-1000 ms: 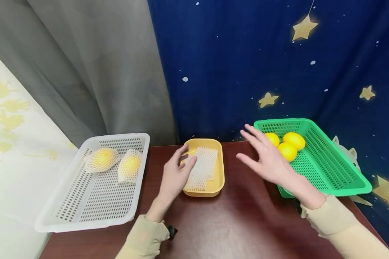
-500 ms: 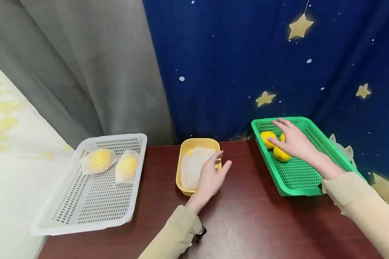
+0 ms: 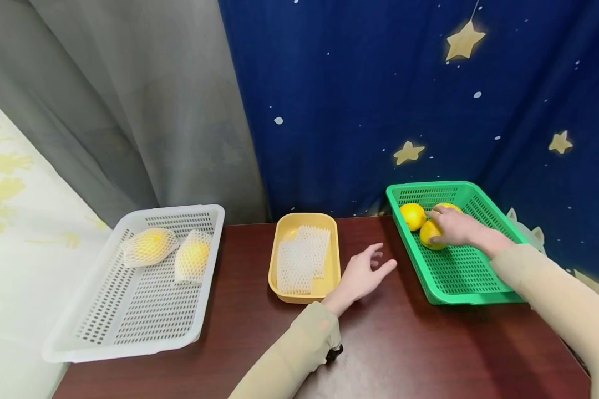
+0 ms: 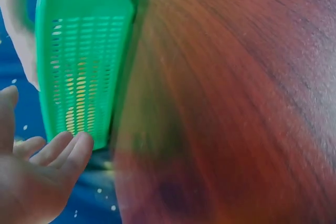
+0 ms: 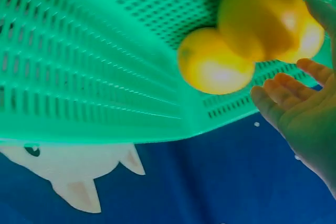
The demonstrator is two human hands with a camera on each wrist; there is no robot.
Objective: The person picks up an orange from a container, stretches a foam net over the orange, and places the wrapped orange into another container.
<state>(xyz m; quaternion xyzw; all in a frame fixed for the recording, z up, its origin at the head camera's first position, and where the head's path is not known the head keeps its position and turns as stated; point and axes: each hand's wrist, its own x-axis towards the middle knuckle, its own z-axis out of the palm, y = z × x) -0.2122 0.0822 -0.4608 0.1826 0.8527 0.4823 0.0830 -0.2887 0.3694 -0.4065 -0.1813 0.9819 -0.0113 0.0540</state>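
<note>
My right hand [image 3: 454,226] reaches into the green basket [image 3: 415,260] at the right, its fingertips over the front lemon [image 3: 427,237]. Two more lemons, one at the left [image 3: 412,216] and one partly hidden behind my hand, lie against it. The right wrist view has the thumb and loosely bent fingers [image 5: 270,103] spread beside the large near lemon [image 5: 262,19], not closed round it. My left hand [image 3: 361,274] hovers above the table between the small yellow tray [image 3: 272,260] and the green basket, holding nothing, fingers relaxed; the left wrist view also catches it near the basket wall [image 4: 86,40].
White foam net sleeves [image 3: 304,260] lie in the yellow tray. At the left stands a white basket [image 3: 207,288] with two lemons in net sleeves, one [image 3: 151,247] beside the other [image 3: 193,257]. Curtains hang right behind the brown table [image 3: 379,354].
My right hand has moved right and down into the green basket, onto the lemons. My left hand has moved right, from over the yellow tray to beside it.
</note>
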